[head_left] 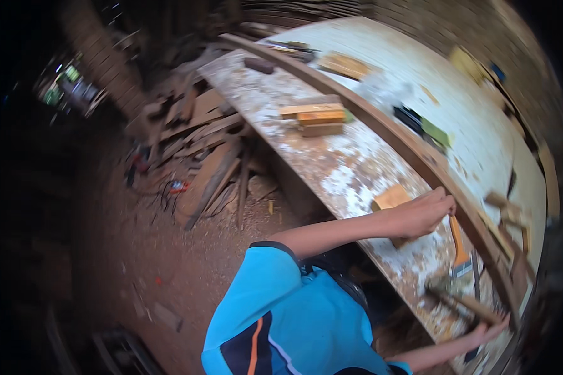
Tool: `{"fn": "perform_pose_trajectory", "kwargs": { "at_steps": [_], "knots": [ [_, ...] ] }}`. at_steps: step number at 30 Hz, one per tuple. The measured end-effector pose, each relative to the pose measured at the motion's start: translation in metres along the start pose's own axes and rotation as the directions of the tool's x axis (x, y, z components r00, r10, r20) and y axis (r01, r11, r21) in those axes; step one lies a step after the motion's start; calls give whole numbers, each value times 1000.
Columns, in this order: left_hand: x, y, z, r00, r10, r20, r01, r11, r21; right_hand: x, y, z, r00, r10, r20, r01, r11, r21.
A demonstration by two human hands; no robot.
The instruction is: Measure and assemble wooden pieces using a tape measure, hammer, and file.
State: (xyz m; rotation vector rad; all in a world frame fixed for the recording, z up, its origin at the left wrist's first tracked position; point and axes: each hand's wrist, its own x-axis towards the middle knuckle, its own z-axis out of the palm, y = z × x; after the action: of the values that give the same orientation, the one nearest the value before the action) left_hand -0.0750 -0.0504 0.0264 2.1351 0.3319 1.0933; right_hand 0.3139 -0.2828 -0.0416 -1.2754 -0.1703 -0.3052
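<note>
My left hand (422,214) reaches out over a paint-stained workbench (331,169). Its fingers are closed at the top end of an orange-handled tool (458,240), right beside a long curved wooden strip (381,128). A small wooden block (391,197) lies just under that wrist. My right hand (489,328) is low at the bench's near end and grips the wooden handle of a hammer-like tool (466,304), whose head points toward the orange tool's tip. The picture is blurred, so the exact grips are hard to read.
Stacked wooden blocks (316,119) sit mid-bench, with a further block (344,64) and dark tools (413,117) beyond the strip on a pale board (481,134). Scrap planks (209,169) lean under the bench's far end. The dirt floor (169,262) lies to the left.
</note>
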Motion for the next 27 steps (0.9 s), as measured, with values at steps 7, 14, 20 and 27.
{"fn": "perform_pose_trajectory", "kwargs": {
  "at_steps": [7, 14, 20, 27],
  "knots": [
    [-27, -58, -19, 990, 137, -30, -110, 892, 438, -2, 2, 4, 986, 160, -36, -164, 977, -139],
    [-23, -53, -22, 982, -114, 151, 46, 918, 394, -8, 1, -1, 996, -68, -60, 46, 946, -321],
    [-40, -46, -20, 970, -10, -245, 83, 954, 288, -16, 4, 0, 988, -150, 47, 156, 907, -390],
    [-51, -56, -37, 664, -221, -714, 228, 970, -88, 12, 36, -4, 994, -109, 29, 102, 766, -634]
  ]
}}
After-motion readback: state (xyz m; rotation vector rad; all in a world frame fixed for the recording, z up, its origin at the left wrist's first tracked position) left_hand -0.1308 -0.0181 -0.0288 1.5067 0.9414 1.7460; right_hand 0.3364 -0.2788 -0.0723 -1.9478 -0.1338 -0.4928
